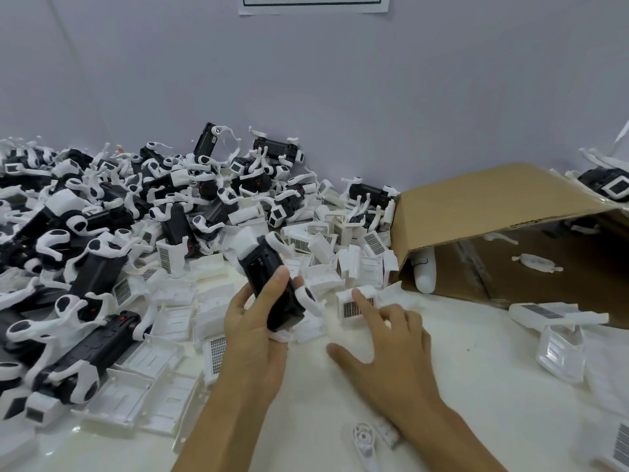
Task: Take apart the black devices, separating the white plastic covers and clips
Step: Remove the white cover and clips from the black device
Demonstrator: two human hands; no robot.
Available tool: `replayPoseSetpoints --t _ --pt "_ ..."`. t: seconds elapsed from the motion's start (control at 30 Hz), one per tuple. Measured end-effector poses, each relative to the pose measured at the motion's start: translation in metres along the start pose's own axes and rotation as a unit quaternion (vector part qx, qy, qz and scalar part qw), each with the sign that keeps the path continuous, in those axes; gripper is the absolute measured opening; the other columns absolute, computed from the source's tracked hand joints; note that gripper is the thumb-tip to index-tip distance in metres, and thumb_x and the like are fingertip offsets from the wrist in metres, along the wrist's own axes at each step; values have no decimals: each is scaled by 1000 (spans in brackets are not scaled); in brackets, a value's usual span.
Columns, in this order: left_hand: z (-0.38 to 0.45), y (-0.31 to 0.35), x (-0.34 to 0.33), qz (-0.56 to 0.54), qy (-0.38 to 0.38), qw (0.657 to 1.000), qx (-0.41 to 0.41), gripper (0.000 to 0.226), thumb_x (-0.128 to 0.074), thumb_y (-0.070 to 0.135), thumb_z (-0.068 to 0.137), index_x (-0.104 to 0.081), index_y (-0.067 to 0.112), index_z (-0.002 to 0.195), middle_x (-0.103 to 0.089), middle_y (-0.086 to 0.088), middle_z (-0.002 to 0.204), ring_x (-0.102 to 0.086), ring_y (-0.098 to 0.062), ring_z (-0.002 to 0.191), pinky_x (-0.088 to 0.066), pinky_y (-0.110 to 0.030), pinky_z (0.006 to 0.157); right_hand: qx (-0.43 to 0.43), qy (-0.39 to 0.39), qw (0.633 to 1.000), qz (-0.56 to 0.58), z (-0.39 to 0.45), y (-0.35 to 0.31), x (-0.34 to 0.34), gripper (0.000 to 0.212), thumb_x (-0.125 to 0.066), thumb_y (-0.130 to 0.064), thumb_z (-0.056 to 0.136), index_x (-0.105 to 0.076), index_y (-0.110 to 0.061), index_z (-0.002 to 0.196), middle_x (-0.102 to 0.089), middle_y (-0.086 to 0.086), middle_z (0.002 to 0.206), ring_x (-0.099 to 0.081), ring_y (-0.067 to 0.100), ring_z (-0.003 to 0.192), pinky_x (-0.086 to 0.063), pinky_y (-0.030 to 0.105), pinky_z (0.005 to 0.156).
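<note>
A: Head view: the left hand (253, 330) curls round a black device (272, 284), held tilted above the table (476, 369), its white end cover (245, 240) pointing away.

B: And the right hand (388, 338)?

A: Fingers spread, holding nothing; its forefinger touches a loose grilled white cover (354, 306) just beside the device.

B: How will it handle?

A: Probably light and rigid. The thin white clip (308, 296) looks snappable, so grip the black body and pry at the cover's edge.
</note>
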State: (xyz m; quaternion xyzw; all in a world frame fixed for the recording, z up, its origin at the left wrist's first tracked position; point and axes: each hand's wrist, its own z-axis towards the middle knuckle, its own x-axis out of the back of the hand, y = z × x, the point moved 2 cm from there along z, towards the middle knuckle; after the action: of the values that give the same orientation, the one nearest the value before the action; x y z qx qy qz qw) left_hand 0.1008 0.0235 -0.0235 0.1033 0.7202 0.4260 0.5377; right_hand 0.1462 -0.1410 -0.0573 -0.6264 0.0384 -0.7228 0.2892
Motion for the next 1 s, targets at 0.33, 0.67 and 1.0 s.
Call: replayPoseSetpoints --t 0.33,0.67,1.0 --pt "-11 2 -1 200 60 969 -129 35 -54 10 101 -52 41 117 -74 4 76 -56 -4 50 -43 -16 45 -18 53 992 113 -1 2 7 38 -73 -48 83 -37 -42 94 -47 -24 107 -50 10 105 -36 24 78" --pt "-14 0 -6 231 52 959 -155 53 -47 7 104 -61 57 114 -74 3 91 -70 -3 73 -51 -14 52 52 58 971 227 -3 1 4 27 -74 -25 89 -54 -37 102 -64 -24 108 -60 -2 100 -46 17 84" --pt "-19 -17 -14 317 -107 932 -136 48 -55 1 99 -72 43 113 -70 8 120 -66 -8 108 -54 -22 85 -60 -52 738 671 5 -3 12 48 -49 -45 90 -70 -8 112 -72 21 83 -65 30 60 -48 31 57"
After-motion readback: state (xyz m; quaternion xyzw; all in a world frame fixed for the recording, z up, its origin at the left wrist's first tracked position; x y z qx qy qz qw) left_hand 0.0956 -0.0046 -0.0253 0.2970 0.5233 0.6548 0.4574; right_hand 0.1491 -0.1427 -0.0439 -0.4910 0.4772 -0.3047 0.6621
